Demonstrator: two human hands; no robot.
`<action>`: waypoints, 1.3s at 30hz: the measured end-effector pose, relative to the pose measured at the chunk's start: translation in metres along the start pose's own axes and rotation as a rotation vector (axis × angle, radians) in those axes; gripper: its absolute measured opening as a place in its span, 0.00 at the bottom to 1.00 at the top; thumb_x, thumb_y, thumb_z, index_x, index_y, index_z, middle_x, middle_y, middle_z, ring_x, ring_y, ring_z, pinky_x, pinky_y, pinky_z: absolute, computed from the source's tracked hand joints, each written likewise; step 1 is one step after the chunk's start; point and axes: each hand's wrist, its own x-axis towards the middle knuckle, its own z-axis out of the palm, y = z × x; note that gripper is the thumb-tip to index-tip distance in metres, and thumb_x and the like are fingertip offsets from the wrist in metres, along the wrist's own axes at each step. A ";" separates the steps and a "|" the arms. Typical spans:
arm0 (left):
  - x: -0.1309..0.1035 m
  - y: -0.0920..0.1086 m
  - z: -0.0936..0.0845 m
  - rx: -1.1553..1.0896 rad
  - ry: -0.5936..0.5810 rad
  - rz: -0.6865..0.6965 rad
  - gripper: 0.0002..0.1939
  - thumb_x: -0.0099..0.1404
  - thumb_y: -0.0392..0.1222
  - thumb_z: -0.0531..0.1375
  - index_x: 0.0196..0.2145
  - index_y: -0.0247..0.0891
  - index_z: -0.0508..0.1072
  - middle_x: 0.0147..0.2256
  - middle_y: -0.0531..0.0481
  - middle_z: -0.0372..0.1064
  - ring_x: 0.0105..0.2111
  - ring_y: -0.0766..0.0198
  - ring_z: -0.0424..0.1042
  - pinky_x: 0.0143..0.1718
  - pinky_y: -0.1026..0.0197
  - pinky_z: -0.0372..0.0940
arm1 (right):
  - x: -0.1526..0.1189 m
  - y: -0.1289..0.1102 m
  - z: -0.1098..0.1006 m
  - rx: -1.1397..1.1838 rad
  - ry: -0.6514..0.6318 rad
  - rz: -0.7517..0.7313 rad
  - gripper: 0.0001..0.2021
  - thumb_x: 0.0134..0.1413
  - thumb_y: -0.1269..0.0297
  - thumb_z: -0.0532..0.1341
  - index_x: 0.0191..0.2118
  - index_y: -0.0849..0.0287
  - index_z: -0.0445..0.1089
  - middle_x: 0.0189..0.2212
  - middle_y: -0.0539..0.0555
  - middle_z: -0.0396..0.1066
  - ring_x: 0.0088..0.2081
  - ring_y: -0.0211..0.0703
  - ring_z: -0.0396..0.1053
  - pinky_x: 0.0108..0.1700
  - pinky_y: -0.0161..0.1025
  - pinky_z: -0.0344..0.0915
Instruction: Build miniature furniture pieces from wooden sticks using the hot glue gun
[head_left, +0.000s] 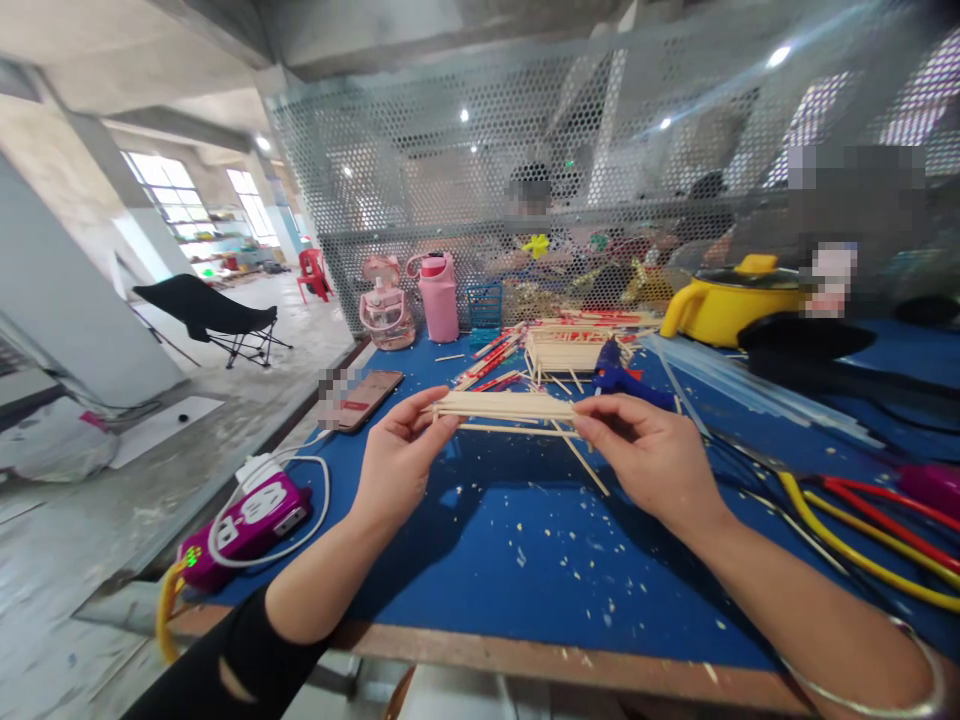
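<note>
So there's this flat bundle of wooden sticks (504, 402) held up mid-frame, left hand (401, 455) pinching one end between thumb and fingers, right hand (651, 452) pinching the other. Just behind it, a blue glue gun (634, 387) on the blue tabletop (525, 570). Phone (372, 396)'s left of centre, yellow pot (731, 308)'s upper right.

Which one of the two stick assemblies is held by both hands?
The nearer assembly, pinched between the left hand and right hand; the other assembly is farther back on the table, with no hand on it.
</note>
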 end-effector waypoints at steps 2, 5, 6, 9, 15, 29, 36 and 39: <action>0.001 -0.001 -0.001 -0.019 -0.003 0.011 0.20 0.51 0.42 0.67 0.43 0.36 0.74 0.31 0.51 0.76 0.33 0.67 0.73 0.38 0.65 0.63 | -0.001 0.001 0.001 0.011 -0.006 0.005 0.06 0.49 0.62 0.62 0.32 0.57 0.75 0.28 0.51 0.75 0.26 0.39 0.70 0.31 0.36 0.66; 0.004 -0.003 -0.001 -0.034 0.006 -0.009 0.17 0.53 0.44 0.66 0.40 0.36 0.75 0.28 0.52 0.75 0.31 0.68 0.73 0.37 0.67 0.63 | -0.002 0.001 0.003 0.014 -0.003 -0.028 0.06 0.50 0.63 0.62 0.32 0.57 0.74 0.29 0.51 0.75 0.29 0.39 0.70 0.33 0.36 0.67; 0.005 -0.004 -0.001 -0.044 0.013 -0.031 0.16 0.52 0.44 0.67 0.38 0.36 0.75 0.28 0.52 0.75 0.31 0.69 0.72 0.36 0.67 0.62 | -0.003 0.002 0.003 0.010 -0.002 -0.046 0.05 0.50 0.63 0.62 0.33 0.57 0.74 0.30 0.51 0.75 0.30 0.39 0.70 0.33 0.36 0.67; 0.007 -0.006 -0.001 -0.060 0.039 -0.112 0.17 0.49 0.46 0.68 0.35 0.34 0.74 0.28 0.51 0.75 0.28 0.70 0.70 0.31 0.68 0.61 | -0.003 0.005 0.005 0.002 0.005 -0.093 0.05 0.50 0.65 0.62 0.33 0.57 0.74 0.30 0.51 0.75 0.30 0.39 0.71 0.34 0.36 0.67; 0.008 -0.007 -0.002 0.062 0.116 -0.132 0.24 0.46 0.47 0.70 0.38 0.34 0.69 0.24 0.51 0.74 0.19 0.73 0.63 0.21 0.69 0.53 | -0.003 0.008 0.009 -0.009 0.001 -0.125 0.05 0.51 0.64 0.62 0.33 0.58 0.74 0.29 0.51 0.74 0.30 0.39 0.70 0.35 0.37 0.66; 0.010 -0.005 -0.005 0.000 0.009 -0.174 0.22 0.47 0.46 0.69 0.36 0.35 0.68 0.22 0.56 0.70 0.17 0.75 0.59 0.18 0.70 0.50 | -0.002 0.011 0.012 0.003 -0.055 -0.037 0.07 0.51 0.63 0.61 0.33 0.58 0.74 0.30 0.52 0.75 0.31 0.41 0.71 0.36 0.38 0.66; 0.008 -0.003 -0.006 0.186 0.020 -0.084 0.25 0.50 0.47 0.67 0.44 0.34 0.68 0.28 0.53 0.71 0.27 0.69 0.68 0.29 0.66 0.59 | 0.000 0.012 0.013 0.061 -0.108 0.059 0.10 0.50 0.60 0.61 0.35 0.60 0.74 0.29 0.52 0.75 0.28 0.40 0.70 0.32 0.37 0.66; 0.005 -0.002 -0.008 0.497 0.103 0.060 0.23 0.56 0.50 0.62 0.46 0.34 0.67 0.30 0.50 0.70 0.30 0.64 0.68 0.32 0.62 0.61 | 0.001 0.010 0.012 0.064 -0.101 0.067 0.10 0.50 0.60 0.61 0.34 0.60 0.74 0.29 0.53 0.75 0.29 0.40 0.70 0.33 0.37 0.65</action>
